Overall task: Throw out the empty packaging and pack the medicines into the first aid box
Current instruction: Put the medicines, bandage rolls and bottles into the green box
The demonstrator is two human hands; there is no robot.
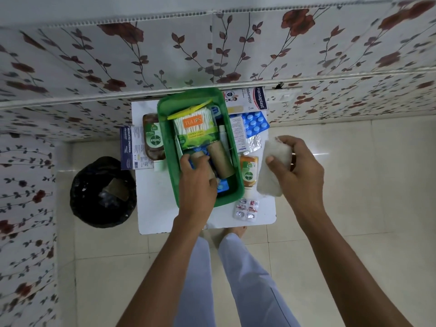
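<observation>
Two hands busy over the green box [238, 185] on the small white table [151, 208].

Left hand [197, 182] is curled onto a brown roll [220, 160] inside the box; right hand [298, 166] pinches a white cotton wad [273, 171] just beside it, probably light and squashy, so best held mid-length.

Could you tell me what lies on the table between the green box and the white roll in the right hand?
In the head view, a small orange Detol bottle lies between the green box and the white roll held by the right hand.

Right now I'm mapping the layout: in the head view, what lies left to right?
Black bin → medicated dressings box → green first aid box → small Dettol bottle → white gauze roll in the right hand.
</observation>
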